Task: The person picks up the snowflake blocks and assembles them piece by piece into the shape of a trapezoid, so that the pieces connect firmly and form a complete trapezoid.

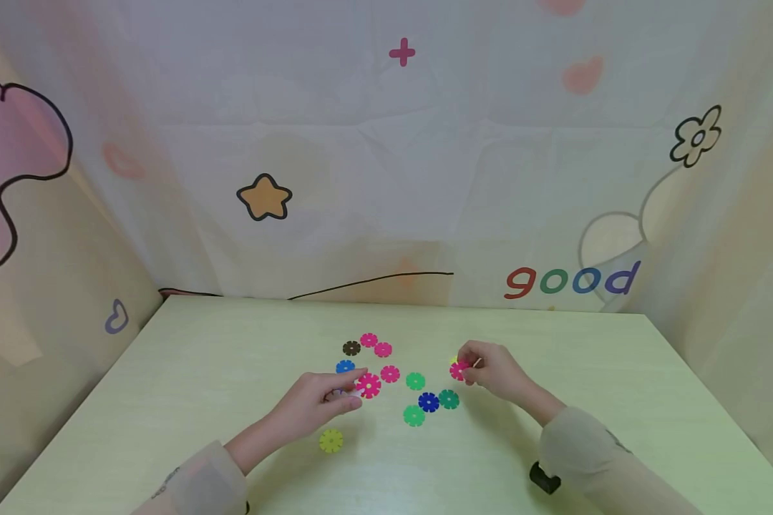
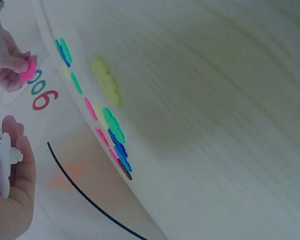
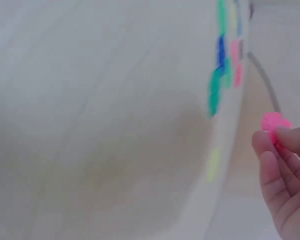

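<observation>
My left hand (image 1: 309,402) grips a small build of slotted snowflake discs above the table. White discs (image 2: 5,162) show between its thumb and fingers, and a pink disc (image 1: 369,385) stands at the far end of them. Over to the right, my right hand (image 1: 492,368) pinches a single pink snowflake disc (image 3: 274,125) between thumb and fingertips. A yellow disc (image 1: 454,360) peeks out behind that hand. Between the hands lie green discs (image 1: 415,381), a dark blue disc (image 1: 429,402) and a teal disc (image 1: 449,399).
Beyond the left hand lie a brown disc (image 1: 351,348), a blue disc (image 1: 345,366) and pink discs (image 1: 383,350). A yellow-green disc (image 1: 331,440) lies nearer me. A black object (image 1: 545,478) is beside the right sleeve. Printed cloth (image 1: 361,179) hangs behind the table (image 1: 200,343).
</observation>
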Action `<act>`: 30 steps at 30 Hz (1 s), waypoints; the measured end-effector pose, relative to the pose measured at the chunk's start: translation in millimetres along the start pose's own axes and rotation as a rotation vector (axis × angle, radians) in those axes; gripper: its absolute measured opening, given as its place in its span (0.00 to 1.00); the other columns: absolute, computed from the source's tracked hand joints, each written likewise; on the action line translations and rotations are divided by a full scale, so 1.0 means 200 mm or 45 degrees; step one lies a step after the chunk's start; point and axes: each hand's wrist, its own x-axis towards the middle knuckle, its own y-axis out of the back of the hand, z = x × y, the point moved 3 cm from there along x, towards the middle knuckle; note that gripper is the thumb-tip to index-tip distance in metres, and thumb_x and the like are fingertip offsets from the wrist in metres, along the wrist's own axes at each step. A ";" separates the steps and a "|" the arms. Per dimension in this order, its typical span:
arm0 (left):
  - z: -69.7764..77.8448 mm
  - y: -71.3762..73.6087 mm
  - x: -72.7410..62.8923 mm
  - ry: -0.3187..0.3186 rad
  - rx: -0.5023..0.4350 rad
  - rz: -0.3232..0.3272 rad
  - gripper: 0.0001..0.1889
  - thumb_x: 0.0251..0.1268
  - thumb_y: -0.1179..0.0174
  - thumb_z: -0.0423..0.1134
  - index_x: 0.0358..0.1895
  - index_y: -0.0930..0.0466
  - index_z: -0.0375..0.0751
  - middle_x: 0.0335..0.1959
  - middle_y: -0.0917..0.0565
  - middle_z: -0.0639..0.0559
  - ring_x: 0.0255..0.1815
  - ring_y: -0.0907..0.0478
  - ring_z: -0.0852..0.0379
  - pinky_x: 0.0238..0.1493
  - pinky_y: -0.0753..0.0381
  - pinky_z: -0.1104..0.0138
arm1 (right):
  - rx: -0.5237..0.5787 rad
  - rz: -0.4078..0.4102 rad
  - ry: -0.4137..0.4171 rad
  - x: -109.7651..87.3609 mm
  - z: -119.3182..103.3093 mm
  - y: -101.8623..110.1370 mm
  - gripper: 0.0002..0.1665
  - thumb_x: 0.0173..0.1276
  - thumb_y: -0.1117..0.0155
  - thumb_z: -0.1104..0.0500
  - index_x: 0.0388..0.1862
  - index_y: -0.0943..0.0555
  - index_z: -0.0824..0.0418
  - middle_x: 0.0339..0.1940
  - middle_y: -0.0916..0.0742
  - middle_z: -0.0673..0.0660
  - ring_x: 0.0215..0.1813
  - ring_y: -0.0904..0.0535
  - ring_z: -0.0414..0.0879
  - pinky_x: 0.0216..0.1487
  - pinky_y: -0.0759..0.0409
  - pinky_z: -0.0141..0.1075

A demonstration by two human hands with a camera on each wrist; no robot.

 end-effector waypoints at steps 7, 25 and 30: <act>0.03 -0.01 0.01 0.002 -0.035 -0.013 0.25 0.57 0.47 0.53 0.59 0.31 0.50 0.28 0.19 0.54 0.16 0.37 0.68 0.24 0.30 0.73 | 0.085 0.038 0.218 -0.09 -0.20 -0.04 0.05 0.55 0.38 0.67 0.32 0.22 0.60 0.30 0.17 0.54 0.32 0.22 0.42 0.35 0.21 0.29; 0.07 -0.02 0.01 0.062 -0.149 -0.057 0.25 0.56 0.44 0.52 0.59 0.31 0.57 0.33 0.18 0.56 0.24 0.24 0.51 0.23 0.29 0.73 | 0.270 0.017 0.501 -0.20 -0.38 -0.18 0.03 0.54 0.36 0.64 0.29 0.20 0.62 0.30 0.15 0.57 0.30 0.19 0.47 0.31 0.22 0.26; 0.09 -0.02 0.01 0.025 -0.159 -0.048 0.25 0.56 0.44 0.51 0.59 0.31 0.53 0.30 0.18 0.57 0.21 0.26 0.57 0.21 0.31 0.74 | 0.215 0.047 0.551 -0.22 -0.40 -0.19 0.02 0.53 0.35 0.65 0.27 0.20 0.62 0.28 0.16 0.55 0.27 0.23 0.37 0.30 0.22 0.27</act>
